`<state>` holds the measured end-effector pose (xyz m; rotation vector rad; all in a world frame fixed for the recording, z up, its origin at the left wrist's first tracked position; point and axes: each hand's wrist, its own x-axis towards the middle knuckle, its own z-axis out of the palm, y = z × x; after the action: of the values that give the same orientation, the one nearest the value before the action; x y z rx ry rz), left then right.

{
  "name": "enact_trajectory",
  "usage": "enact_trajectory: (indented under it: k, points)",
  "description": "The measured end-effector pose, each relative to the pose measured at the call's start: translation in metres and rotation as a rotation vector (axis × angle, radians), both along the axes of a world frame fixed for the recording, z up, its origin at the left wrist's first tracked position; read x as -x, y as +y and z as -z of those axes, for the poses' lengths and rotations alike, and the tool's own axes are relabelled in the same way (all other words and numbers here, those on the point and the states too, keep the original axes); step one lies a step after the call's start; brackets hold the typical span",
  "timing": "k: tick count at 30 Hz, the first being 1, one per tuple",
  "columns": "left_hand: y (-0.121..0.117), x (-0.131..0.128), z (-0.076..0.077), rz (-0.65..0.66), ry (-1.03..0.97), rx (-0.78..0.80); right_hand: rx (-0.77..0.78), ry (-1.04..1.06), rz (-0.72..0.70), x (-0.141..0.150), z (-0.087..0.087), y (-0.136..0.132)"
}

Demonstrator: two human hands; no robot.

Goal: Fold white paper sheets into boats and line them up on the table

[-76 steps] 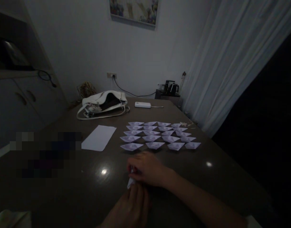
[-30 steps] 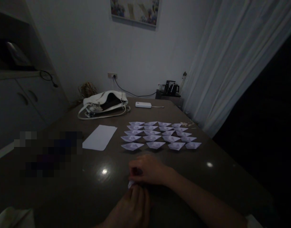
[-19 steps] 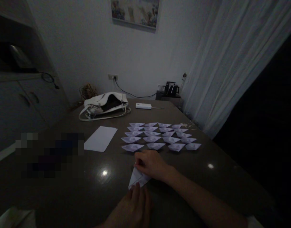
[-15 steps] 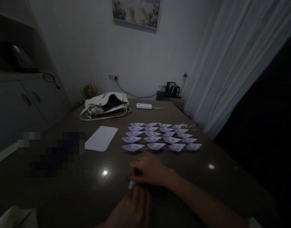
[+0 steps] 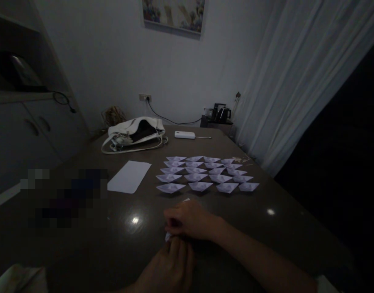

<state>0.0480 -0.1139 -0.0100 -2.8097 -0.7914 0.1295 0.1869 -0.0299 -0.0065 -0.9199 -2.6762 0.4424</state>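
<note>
A small folded piece of white paper (image 5: 168, 236) lies on the dark table, mostly covered by my hands. My left hand (image 5: 170, 262) is closed at its near end, fingertips pinching the paper's edge. My right hand (image 5: 187, 219) is bent over the far part, its thumb and fingers curled on the paper; a white tip pokes out beyond the knuckles. Just past my hands stand several folded paper boats (image 5: 200, 186) in neat rows. A stack of blank white paper (image 5: 129, 177) lies to their left.
At the back of the table are a white handbag (image 5: 134, 134) and a white power bank (image 5: 184, 134) with a short cable. Paper scraps (image 5: 237, 160) lie near the right edge. A blurred-out patch (image 5: 71, 195) covers the table's left side. A black kettle (image 5: 223, 114) stands behind.
My right hand briefly lifted away, baring a triangular folded paper, then came back down over it. My left hand stayed at the near end. The boats and the stack have not moved.
</note>
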Motion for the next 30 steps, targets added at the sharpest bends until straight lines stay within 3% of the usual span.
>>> enact_trajectory:
  k: [7, 13, 20, 22, 27, 30]
  points:
    - [0.002, 0.001, 0.006, 0.056, -0.031, -0.047, -0.087, 0.015, 0.235, -0.006, 0.002, 0.010]
    - [0.000, -0.003, -0.003, 0.009, -0.007, 0.024, 0.027, -0.027, -0.016, -0.001, -0.003, 0.002]
    - [-0.001, 0.000, -0.002, 0.036, 0.031, -0.045, -0.075, -0.032, 0.264, -0.005, -0.001, 0.007]
    - [0.000, 0.000, 0.001, 0.032, 0.028, -0.040, -0.066, -0.026, 0.241, -0.006, -0.001, 0.008]
    - [0.001, -0.002, -0.002, 0.013, 0.020, 0.040, 0.060, -0.026, -0.017, -0.003, -0.003, 0.003]
    - [0.000, -0.001, -0.002, 0.022, 0.015, 0.015, -0.005, -0.037, 0.114, -0.002, -0.002, 0.003]
